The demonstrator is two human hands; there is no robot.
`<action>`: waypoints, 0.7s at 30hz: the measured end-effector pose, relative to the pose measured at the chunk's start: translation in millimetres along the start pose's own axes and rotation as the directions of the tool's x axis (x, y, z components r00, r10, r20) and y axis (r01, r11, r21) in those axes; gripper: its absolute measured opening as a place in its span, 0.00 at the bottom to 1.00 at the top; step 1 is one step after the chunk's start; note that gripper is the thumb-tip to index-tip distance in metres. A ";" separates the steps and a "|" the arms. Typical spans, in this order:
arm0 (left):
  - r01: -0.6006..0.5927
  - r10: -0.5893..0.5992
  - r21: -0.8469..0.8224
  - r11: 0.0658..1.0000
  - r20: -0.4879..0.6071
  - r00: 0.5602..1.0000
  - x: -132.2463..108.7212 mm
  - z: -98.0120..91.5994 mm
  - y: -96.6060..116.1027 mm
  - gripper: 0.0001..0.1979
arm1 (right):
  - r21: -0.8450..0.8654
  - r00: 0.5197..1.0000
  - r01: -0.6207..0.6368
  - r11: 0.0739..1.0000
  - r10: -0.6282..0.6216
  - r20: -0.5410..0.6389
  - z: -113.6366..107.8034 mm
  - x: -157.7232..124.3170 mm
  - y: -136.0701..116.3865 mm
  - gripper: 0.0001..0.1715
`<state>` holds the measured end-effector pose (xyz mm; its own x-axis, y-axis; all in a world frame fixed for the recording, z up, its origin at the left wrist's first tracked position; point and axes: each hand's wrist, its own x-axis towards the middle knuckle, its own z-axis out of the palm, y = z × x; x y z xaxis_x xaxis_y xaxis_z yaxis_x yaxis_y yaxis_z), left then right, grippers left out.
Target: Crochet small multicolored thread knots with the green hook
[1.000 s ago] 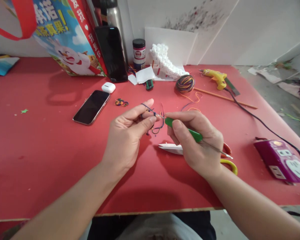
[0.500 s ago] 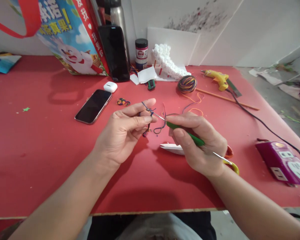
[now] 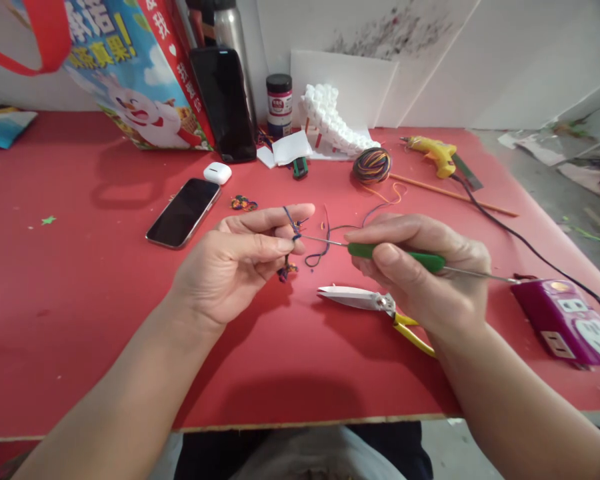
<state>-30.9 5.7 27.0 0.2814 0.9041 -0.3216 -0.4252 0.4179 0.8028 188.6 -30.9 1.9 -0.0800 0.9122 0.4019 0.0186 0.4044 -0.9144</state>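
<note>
My left hand point(image 3: 235, 260) pinches a small piece of multicoloured crochet work point(image 3: 289, 270) between thumb and fingers, with dark blue yarn running over the raised index finger. In my right hand point(image 3: 425, 273) is a crochet hook point(image 3: 365, 251) with a green handle, held nearly level. Its thin metal tip meets the yarn at the left fingertips; whether a loop sits on it is too small to tell. Loose yarn point(image 3: 325, 250) curls on the table behind the hands and leads to a multicoloured yarn ball point(image 3: 372, 165). Yellow-handled scissors point(image 3: 360, 299) lie under the right hand, their handles partly hidden.
On the red table point(image 3: 105, 320) a phone point(image 3: 184, 213) and white earbud case point(image 3: 217, 173) lie left. Behind stand a printed bag point(image 3: 135, 87), a dark phone point(image 3: 224, 103) and a jar point(image 3: 279, 103). A yellow glue gun point(image 3: 435, 152) and purple power strip point(image 3: 565, 320) are right.
My right hand has moved right and turned the hook closer to level, drawing it away from the left hand. More of the scissors shows. My left hand keeps its pinch, shifted slightly left.
</note>
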 end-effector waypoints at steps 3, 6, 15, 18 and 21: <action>0.005 -0.005 0.010 1.000 0.007 1.000 -0.1 -0.8 0.4 0.16 | 0.056 0.997 -0.078 0.995 0.079 -0.023 -2.4 1.2 -0.4 0.09; 0.008 -0.008 0.020 1.000 0.025 1.000 0.4 -0.9 -0.2 0.16 | 0.125 0.994 -0.113 0.986 0.114 0.001 -1.9 2.3 1.5 0.10; -0.065 0.068 -0.040 0.997 0.063 0.996 -1.3 11.5 -17.4 0.17 | 0.286 0.982 -0.177 0.942 0.187 -0.008 18.0 -3.7 9.5 0.09; -0.074 0.075 -0.031 0.997 0.056 0.996 -1.6 12.0 -18.0 0.17 | 0.298 0.982 -0.168 0.940 0.185 -0.032 18.9 -4.1 8.4 0.07; -0.076 0.076 -0.006 0.997 0.067 0.995 -1.3 11.4 -17.0 0.16 | 0.319 0.981 -0.176 0.931 0.191 -0.016 18.2 -3.3 7.3 0.06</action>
<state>-14.2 -3.6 19.5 0.3049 0.9254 -0.2251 -0.4509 0.3484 0.8218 170.8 -32.2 -7.0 -0.0590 0.9736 0.2206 -0.2864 0.1952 -0.9380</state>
